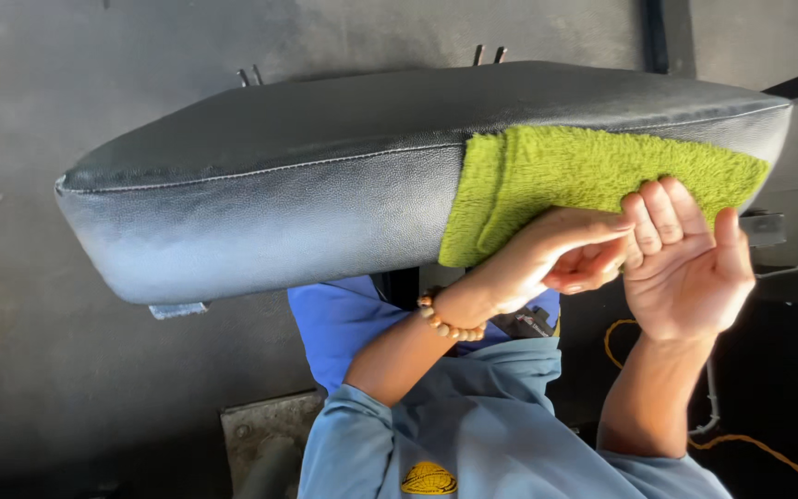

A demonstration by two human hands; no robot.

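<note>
While both hands press green cloth [556, 176] — seat cushion [279, 203] right edge, left side bare

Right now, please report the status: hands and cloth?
Left hand pressing green cloth onto black seat cushion. Right hand open, beside the left. Nothing blocking.

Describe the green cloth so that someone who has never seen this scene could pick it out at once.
Find the long black leather-look cushion with a stitched seam that fills the upper picture. At its right end a fuzzy lime-green towel lies folded against its side, with the left hand and right hand pressed to its lower edge. It is the only bright, fluffy thing among smooth dark surfaces.
</note>
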